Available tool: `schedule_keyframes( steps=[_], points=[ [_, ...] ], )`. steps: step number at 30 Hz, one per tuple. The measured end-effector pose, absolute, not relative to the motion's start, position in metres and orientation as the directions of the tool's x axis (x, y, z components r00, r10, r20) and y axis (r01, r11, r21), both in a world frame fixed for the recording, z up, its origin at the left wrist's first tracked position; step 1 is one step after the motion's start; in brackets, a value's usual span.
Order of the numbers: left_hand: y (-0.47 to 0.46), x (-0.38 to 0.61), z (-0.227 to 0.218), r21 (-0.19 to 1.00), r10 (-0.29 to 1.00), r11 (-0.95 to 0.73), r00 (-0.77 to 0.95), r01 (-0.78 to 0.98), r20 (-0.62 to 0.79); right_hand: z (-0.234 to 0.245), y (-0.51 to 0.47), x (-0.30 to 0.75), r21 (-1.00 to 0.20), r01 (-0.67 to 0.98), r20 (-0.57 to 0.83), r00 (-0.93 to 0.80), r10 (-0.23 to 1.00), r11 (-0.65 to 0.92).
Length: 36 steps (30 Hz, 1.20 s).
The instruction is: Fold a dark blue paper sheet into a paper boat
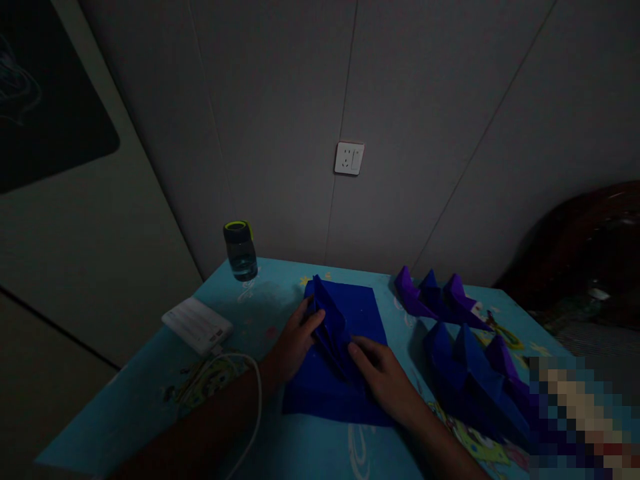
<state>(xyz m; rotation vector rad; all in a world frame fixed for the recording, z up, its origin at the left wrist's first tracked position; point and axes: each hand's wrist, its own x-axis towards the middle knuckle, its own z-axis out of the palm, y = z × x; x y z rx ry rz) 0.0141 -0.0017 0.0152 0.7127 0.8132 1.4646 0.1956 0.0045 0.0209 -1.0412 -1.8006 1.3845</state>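
Observation:
Between my two hands is a folded blue paper boat (331,327), tilted, with its long opening facing up. My left hand (300,337) pinches its far left end, thumb on the near side. At the nearer right end, my right hand (377,370) grips the paper between thumb and fingers. Beneath the boat lies a flat blue sheet of paper (360,303) on the table. To the right stand finished-looking paper boats: purple and blue ones (413,297) at the back and blue ones (467,373) closer to me.
A water bottle (243,253) stands at the table's back left. A white power bank (197,325) with a white cable (259,393) lies at left, the cable passing over my left forearm. The patterned light-blue tablecloth (270,300) meets a wall with a socket (349,159).

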Motion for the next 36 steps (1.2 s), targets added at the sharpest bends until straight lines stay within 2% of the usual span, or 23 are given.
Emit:
schedule_keyframes(
  steps=[6,10,13,17,21,27,32,34,36],
  points=[
    [-0.001,0.014,0.015,0.786,0.999,-0.043,-0.042,-0.616,0.021,0.015,0.002,0.194,-0.948,0.272,0.016,-0.477,0.879,0.165],
    [0.003,0.003,0.020,0.658,0.998,-0.003,0.038,-0.753,0.048,0.016,0.003,0.193,-0.989,0.142,-0.021,-0.426,0.905,0.044],
    [0.003,-0.007,0.028,0.516,0.995,0.005,0.054,-0.857,0.080,0.020,0.008,0.198,-0.997,0.024,-0.079,-0.300,0.951,-0.075],
    [0.000,-0.010,0.037,0.423,0.992,-0.025,0.029,-0.906,0.120,0.022,0.016,0.207,-0.991,-0.081,-0.088,-0.211,0.973,-0.107],
    [-0.002,-0.009,0.039,0.405,0.993,-0.017,0.032,-0.914,0.113,0.019,0.018,0.207,-0.985,-0.136,-0.078,-0.226,0.971,-0.110],
    [0.000,-0.008,0.036,0.400,0.997,0.024,0.052,-0.916,0.059,0.020,0.016,0.203,-0.986,-0.129,-0.074,-0.230,0.970,-0.106],
    [-0.001,-0.009,0.035,0.385,0.991,0.058,0.101,-0.921,0.091,0.022,0.014,0.203,-0.982,-0.146,-0.083,-0.239,0.967,-0.120],
    [0.000,-0.009,0.033,0.406,0.990,0.062,0.108,-0.912,0.092,0.022,0.014,0.203,-0.980,-0.148,-0.091,-0.244,0.966,-0.130],
    [0.002,-0.008,0.029,0.483,0.993,0.058,0.098,-0.874,0.059,0.021,0.013,0.203,-0.983,-0.135,-0.086,-0.250,0.964,-0.123]
  ],
)
